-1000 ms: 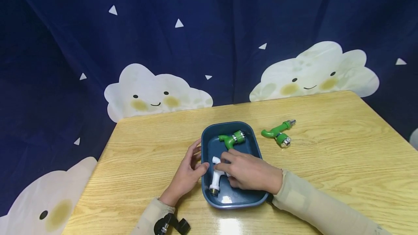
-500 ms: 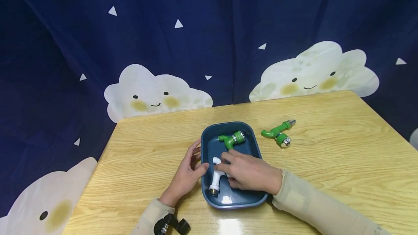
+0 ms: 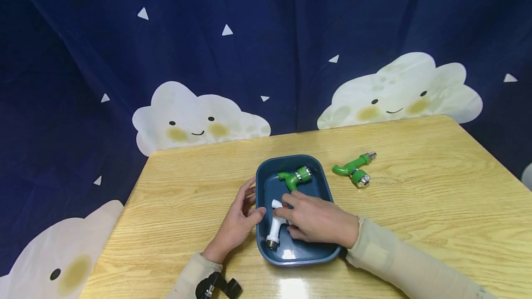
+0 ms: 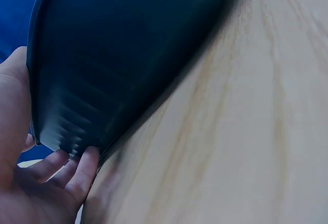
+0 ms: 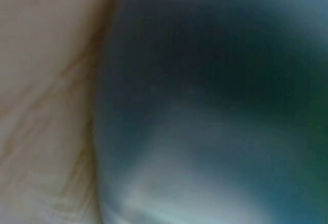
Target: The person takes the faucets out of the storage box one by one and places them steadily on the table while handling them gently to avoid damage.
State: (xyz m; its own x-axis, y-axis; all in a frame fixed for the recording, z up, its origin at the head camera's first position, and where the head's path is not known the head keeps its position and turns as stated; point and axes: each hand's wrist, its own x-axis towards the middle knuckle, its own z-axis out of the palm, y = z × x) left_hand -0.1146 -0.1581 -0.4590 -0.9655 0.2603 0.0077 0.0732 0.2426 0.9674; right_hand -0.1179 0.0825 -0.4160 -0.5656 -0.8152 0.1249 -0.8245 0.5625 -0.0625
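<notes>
A white plastic water tap (image 3: pixel 275 227) lies at the left inside a dark blue tray (image 3: pixel 299 258), its brass threaded end toward me. My right hand (image 3: pixel 317 218) reaches in from the right and grips this tap by its handle side, which the fingers hide. Behind it in the tray rests a green tap (image 3: pixel 293 178) with a chrome-trimmed knob, partly covered by the right hand. My left hand (image 3: pixel 240 218) holds the tray's left wall, thumb over the rim. In the left wrist view, several fingers (image 4: pixel 84 170) touch the ribbed outer wall of the tray (image 4: pixel 113 70).
Another green tap (image 3: pixel 353 169) lies on the wooden table (image 3: pixel 415 206), right of the tray. A dark blue curtain (image 3: pixel 291 50) with cloud prints hangs along the back edge. The right wrist view shows only the blurred tray wall (image 5: pixel 154 106) close up.
The white tap's spout end has shifted very slightly to the right under my right hand. My left hand, the tray and both green taps stay where they were.
</notes>
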